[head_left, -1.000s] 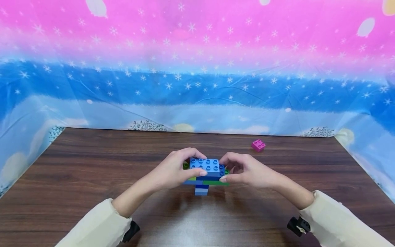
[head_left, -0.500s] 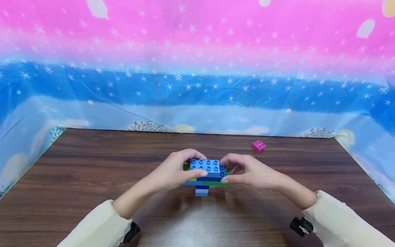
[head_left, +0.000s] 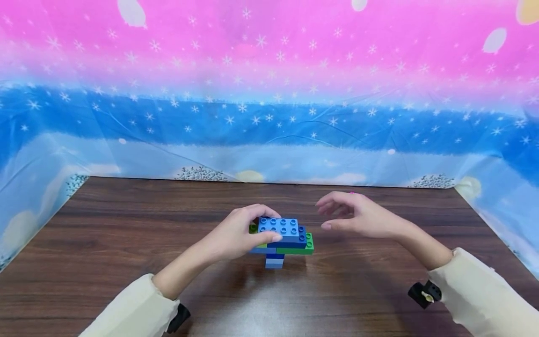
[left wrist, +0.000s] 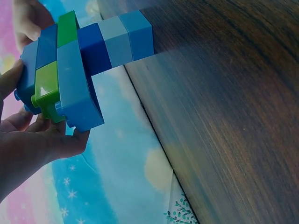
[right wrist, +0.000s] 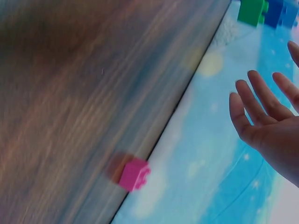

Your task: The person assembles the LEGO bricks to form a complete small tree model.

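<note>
A toy building-brick structure stands mid-table on a narrow column of blue bricks [left wrist: 112, 44]. On its top is a light blue brick [head_left: 290, 231], over a dark blue brick [head_left: 290, 244]. A green brick [head_left: 294, 251] juts out to the right, and a lime green brick [left wrist: 47, 84] shows on the left side. My left hand [head_left: 236, 234] grips the upper bricks from the left, thumb on the near side and fingers behind. My right hand [head_left: 362, 215] is apart from the structure, to its right, with nothing in it and fingers loosely bent. Behind it lies a pink brick [right wrist: 134, 175], almost wholly hidden in the head view.
The dark wooden table [head_left: 147, 210] ends at the back against a pink and blue cloth [head_left: 269, 121] with snowflakes, which also rises along both sides. The pink brick lies near that back edge, on the right.
My right hand has let go of the structure's right end and moved right and away, now covering most of the pink brick. My left hand keeps its hold on the bricks.
</note>
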`<state>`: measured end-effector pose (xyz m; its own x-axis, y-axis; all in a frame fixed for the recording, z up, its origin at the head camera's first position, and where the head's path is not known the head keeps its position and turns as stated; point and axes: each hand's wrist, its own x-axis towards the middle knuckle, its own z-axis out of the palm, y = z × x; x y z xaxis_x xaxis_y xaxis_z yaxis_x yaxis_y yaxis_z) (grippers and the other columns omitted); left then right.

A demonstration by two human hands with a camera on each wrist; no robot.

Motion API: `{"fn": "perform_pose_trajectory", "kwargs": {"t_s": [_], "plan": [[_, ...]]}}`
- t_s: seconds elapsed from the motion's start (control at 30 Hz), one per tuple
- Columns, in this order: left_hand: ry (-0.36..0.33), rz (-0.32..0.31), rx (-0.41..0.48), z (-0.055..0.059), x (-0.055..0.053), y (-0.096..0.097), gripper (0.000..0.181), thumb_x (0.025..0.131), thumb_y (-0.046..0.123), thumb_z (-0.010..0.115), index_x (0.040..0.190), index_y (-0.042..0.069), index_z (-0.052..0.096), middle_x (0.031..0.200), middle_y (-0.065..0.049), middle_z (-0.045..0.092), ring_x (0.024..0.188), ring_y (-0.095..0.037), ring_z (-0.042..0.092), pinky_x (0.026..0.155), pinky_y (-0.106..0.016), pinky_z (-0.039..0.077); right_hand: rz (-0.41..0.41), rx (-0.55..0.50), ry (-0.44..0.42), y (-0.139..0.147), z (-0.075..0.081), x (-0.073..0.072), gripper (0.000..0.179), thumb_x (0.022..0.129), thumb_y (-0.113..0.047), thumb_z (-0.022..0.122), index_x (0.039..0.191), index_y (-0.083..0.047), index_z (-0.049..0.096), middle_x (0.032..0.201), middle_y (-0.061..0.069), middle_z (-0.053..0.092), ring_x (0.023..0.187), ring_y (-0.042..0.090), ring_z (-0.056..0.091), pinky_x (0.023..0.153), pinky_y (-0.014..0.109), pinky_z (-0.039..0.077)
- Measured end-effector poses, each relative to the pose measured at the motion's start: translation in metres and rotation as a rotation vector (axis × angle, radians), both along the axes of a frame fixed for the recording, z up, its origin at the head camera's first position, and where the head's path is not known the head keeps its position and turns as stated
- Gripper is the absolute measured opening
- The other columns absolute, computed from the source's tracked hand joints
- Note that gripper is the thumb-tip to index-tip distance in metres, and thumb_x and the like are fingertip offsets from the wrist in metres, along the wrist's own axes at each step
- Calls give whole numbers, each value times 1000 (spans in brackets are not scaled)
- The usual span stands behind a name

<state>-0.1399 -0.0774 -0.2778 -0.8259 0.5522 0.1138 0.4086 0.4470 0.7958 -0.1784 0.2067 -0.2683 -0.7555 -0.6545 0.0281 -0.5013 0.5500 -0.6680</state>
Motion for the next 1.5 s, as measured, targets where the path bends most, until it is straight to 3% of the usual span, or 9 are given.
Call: {"fn": "perform_pose_trajectory", "kwargs": {"t_s": [0.27,0.43,0.67,0.9,1.5], "plan": [[4,-4,5,-1,0,-1,31,87,23,63,113,7,58,102,-4,59,87,-17,53,72,-27,47,-52,78,31,23,-2,-20,42,83,-29,68,121,-14,55,117,1,57,108,23,53,90,44,41],[-1,-10,11,-1,0,0,30,87,23,63,112,7,58,102,-4,59,87,-18,53,72,-27,46,-109,54,-12,40,-8,-34,45,81,-26,70,121,-12,54,112,7,58,105,30,54,85,44,44],[-6,-4,8,-1,0,0,30,87,23,63,113,7,58,104,-3,59,88,-18,52,73,-27,47,-159,93,23,64,-22,-50,47,80,-25,71,121,-10,54,117,15,56,109,34,49,86,48,40],[-12,3,3,0,0,1,31,87,23,64,113,8,58,104,-4,58,88,-19,52,73,-27,47,-193,101,-2,78,-34,-59,50,81,-19,70,125,-5,51,123,19,52,118,39,41,93,56,32],[-13,11,2,-1,0,0,32,87,24,64,114,9,58,105,-3,58,88,-18,52,72,-27,47,-258,121,11,87,-62,-80,48,83,-6,64,128,-2,48,118,21,52,110,39,46,91,57,33]]}}
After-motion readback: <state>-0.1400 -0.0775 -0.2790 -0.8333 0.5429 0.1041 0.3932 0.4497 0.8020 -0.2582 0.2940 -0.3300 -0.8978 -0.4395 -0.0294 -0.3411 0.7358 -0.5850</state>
